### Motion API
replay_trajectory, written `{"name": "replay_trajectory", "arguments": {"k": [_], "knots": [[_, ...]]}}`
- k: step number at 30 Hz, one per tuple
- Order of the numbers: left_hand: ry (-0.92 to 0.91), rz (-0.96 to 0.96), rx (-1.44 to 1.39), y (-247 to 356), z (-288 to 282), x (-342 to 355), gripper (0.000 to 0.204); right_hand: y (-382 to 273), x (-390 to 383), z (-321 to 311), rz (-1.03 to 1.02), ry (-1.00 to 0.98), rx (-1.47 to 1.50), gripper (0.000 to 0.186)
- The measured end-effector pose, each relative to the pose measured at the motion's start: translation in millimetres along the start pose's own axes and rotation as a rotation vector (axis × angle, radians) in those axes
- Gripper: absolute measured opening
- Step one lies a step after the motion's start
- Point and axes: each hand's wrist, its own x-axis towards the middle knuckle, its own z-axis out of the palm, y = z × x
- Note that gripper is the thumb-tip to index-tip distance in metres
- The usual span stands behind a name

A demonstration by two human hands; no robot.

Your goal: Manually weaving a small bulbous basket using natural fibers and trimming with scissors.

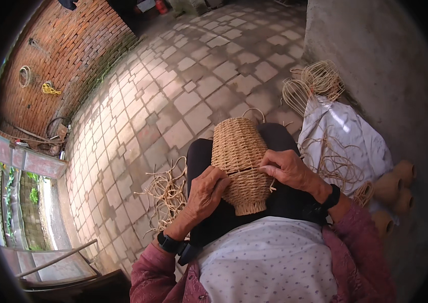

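Note:
A woven straw basket [238, 143] lies across my lap on dark trousers, narrow rim toward me, with a thin loop sticking out at its far end. A dark line crosses its weave around the middle. My left hand [205, 190] grips the basket's left side, fingers curled at that line. My right hand [288, 168] is at the right side, thumb and forefinger pinched at the same line; it looks to hold a strand of the weave, though the tips are small to make out. A short strand end hangs below my right fingers.
Loose strands [164, 193] lie left of my legs. Wire frames [320, 80], a white cloth [355, 142] with strands and several tan rounded pots [389, 188] are at my right by a plaster wall. A pole [57, 258] is at lower left. A brick wall [80, 45] borders the paved floor [183, 103].

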Motion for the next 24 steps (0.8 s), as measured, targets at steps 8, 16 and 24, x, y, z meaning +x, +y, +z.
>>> {"name": "replay_trajectory", "arguments": {"k": [8, 16, 24], "knots": [[-0.055, 0.252, 0.007, 34, 24, 50, 0.007, 1, -8, -5, 0.054, -0.035, -0.040, 0.021], [-0.334, -0.321, -0.719, 22, -1, 51, 0.031, 18, -7, -36, 0.236, -0.178, 0.218, 0.027], [-0.444, -0.402, -0.879, 9, -10, 56, 0.027, 4, 39, 4, 0.098, -0.040, 1.514, 0.037]]}}
